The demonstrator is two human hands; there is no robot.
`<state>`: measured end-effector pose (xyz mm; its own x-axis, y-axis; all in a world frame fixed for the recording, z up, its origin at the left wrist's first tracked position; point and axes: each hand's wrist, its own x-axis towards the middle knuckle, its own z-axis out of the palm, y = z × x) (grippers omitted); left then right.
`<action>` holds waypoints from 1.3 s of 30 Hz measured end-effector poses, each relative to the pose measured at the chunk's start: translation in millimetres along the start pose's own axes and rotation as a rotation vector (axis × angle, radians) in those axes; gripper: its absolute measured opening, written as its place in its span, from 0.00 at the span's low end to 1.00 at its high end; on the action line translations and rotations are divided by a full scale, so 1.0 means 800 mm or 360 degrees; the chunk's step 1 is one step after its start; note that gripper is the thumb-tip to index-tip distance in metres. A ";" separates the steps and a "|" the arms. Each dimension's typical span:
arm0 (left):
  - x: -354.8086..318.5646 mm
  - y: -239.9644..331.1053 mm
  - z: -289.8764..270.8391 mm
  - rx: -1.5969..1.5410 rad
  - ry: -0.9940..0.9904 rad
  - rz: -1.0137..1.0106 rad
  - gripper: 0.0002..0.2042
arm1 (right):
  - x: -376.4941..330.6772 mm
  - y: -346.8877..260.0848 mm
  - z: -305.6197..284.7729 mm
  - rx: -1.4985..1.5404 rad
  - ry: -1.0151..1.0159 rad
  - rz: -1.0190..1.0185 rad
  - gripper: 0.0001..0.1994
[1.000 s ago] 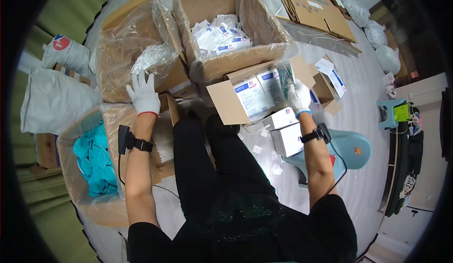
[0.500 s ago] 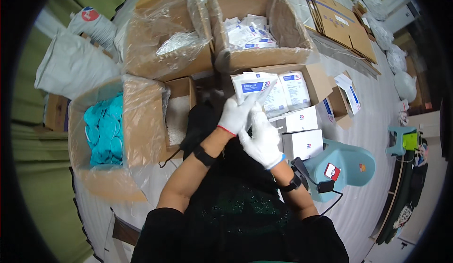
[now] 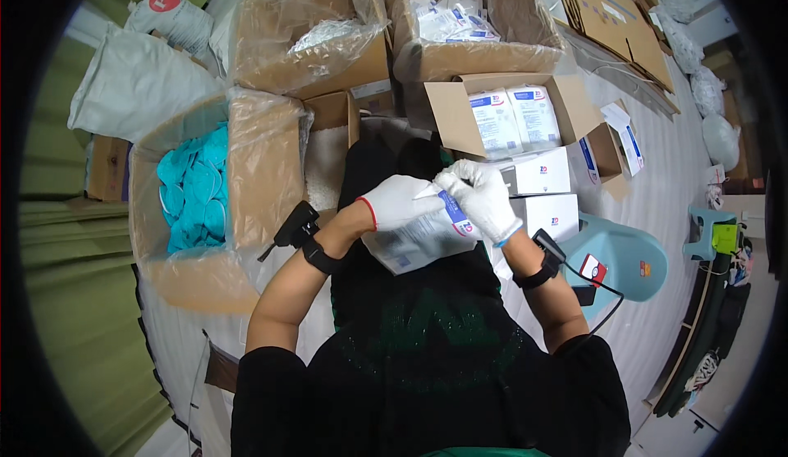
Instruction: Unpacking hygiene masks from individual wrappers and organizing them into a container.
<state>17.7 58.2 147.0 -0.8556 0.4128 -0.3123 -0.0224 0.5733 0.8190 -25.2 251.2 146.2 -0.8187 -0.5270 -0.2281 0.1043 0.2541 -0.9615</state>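
Sitting on the floor amid open cartons, a person in white work gloves handles a flat plastic packet (image 3: 423, 239) over the lap, both hands closed on its upper edge. The left hand (image 3: 398, 203) pinches the packet near its top while the right hand (image 3: 480, 198) grips a white-and-blue corner just beside it, the fingertips of the two hands nearly touching. It appears to be a step of working the packet's top edge, opening or sealing it, though which of the two cannot be told from here. The next move would seem to call for a firm two-handed pinch and a steady pull along that edge, keeping the thin plastic from slipping in gloved fingers. Just ahead of the knees an open cardboard box (image 3: 509, 116) holds more white packets standing on end, with small white boxes (image 3: 542, 174) stacked beside it. To the left, a plastic-lined carton (image 3: 246, 170) holds teal items (image 3: 193, 186), and a light-blue stool (image 3: 624, 256) stands at the person's right.
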 end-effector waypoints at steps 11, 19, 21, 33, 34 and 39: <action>0.012 -0.024 0.077 0.1090 0.0251 0.0282 0.09 | 0.005 0.046 0.032 -0.0455 0.0405 0.0364 0.15; -0.053 0.019 0.079 0.0935 0.0870 0.1063 0.07 | 0.022 0.157 0.003 0.1009 0.0852 0.0983 0.10; -0.065 0.010 0.073 0.0764 0.0897 0.0942 0.05 | 0.017 0.169 0.003 0.1159 0.0871 0.0669 0.10; -0.063 -0.014 0.073 0.0691 0.0967 0.0616 0.08 | -0.036 0.065 -0.029 0.0536 -0.0508 0.0187 0.18; -0.064 -0.012 0.072 0.0555 0.0958 0.0656 0.08 | -0.040 0.074 -0.029 0.0586 -0.0451 0.0275 0.17; -0.060 0.001 0.064 0.0302 0.0948 0.0667 0.07 | -0.038 0.065 -0.008 0.0510 0.0040 0.0305 0.08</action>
<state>84.9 75.1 138.2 -0.9092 0.2016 0.3644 0.4100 0.5870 0.6981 2.0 285.5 104.5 -0.7805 -0.4733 -0.4084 0.4249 0.0775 -0.9019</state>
